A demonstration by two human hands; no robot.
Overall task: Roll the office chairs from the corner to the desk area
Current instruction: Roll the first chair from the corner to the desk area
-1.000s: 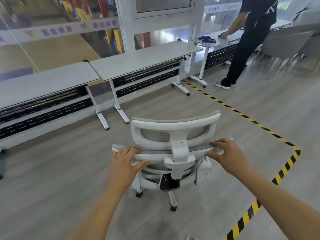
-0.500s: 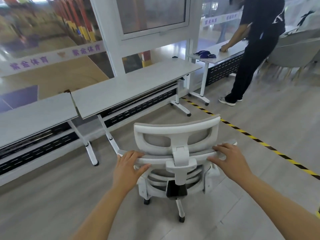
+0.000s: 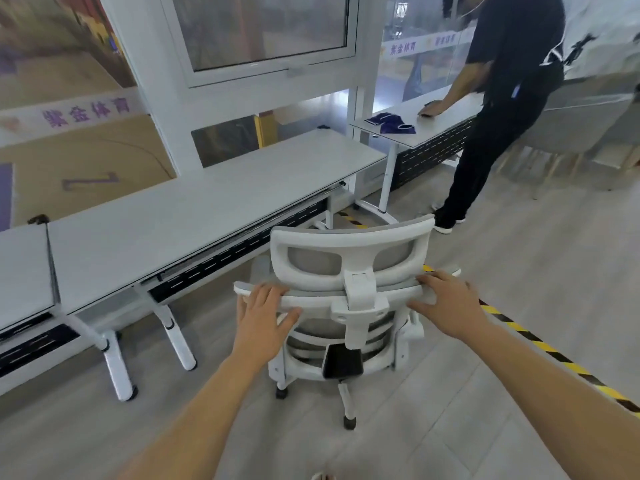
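Note:
A white office chair [image 3: 351, 252] with a grey mesh back and headrest stands on castors in front of me, its back toward me. My left hand [image 3: 263, 311] grips the left end of the backrest's top edge. My right hand [image 3: 446, 301] grips the right end of the same edge. The chair faces a long grey desk [image 3: 194, 209] on white legs, its front close to the desk's edge. The seat is hidden behind the backrest.
A second grey desk [image 3: 20, 271] adjoins on the left, a third [image 3: 440, 116] stands at the right with a dark blue cloth [image 3: 391, 123]. A person in dark clothes [image 3: 502, 109] leans on that third desk. Yellow-black floor tape [image 3: 554, 355] runs diagonally on the right. Grey chairs [image 3: 585, 129] stand behind the person.
The chair has rolled forward with both hands on its backrest, and now stands much closer to the long desk. The person at the right desk looms nearer.

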